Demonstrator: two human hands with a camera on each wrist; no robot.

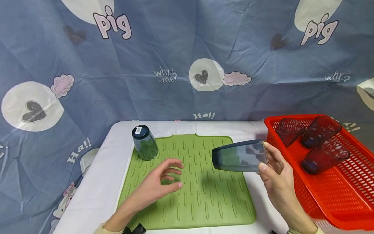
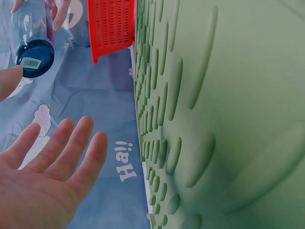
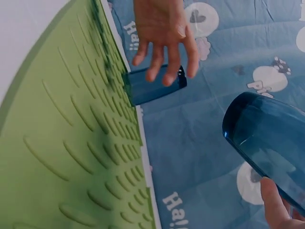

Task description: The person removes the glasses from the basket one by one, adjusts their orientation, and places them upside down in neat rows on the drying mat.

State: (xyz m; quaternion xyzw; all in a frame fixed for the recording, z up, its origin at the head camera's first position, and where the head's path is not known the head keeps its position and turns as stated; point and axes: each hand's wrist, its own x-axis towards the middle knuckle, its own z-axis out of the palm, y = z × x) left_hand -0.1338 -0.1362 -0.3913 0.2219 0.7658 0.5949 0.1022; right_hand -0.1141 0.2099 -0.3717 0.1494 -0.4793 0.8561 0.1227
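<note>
My right hand (image 1: pixel 276 177) grips a blue drinking glass (image 1: pixel 239 156) near its rim, thumb on the near side. The glass lies sideways in the air over the right part of a green ridged mat (image 1: pixel 190 195), its dark base pointing left. Over the mat's middle, my left hand (image 1: pixel 159 182) is held with fingers apart and nothing between them; the left wrist view shows its spread fingers (image 2: pixel 66 148). A second blue glass (image 1: pixel 145 143) stands upside down on the mat's far left corner, a barcode label on its base.
A red plastic basket (image 1: pixel 309 198) stands on the right, with several drinking glasses (image 1: pixel 321 130) upright inside. White cloth (image 1: pixel 87 201) covers the table under the mat. Behind it hangs a blue printed curtain (image 1: pixel 175 42).
</note>
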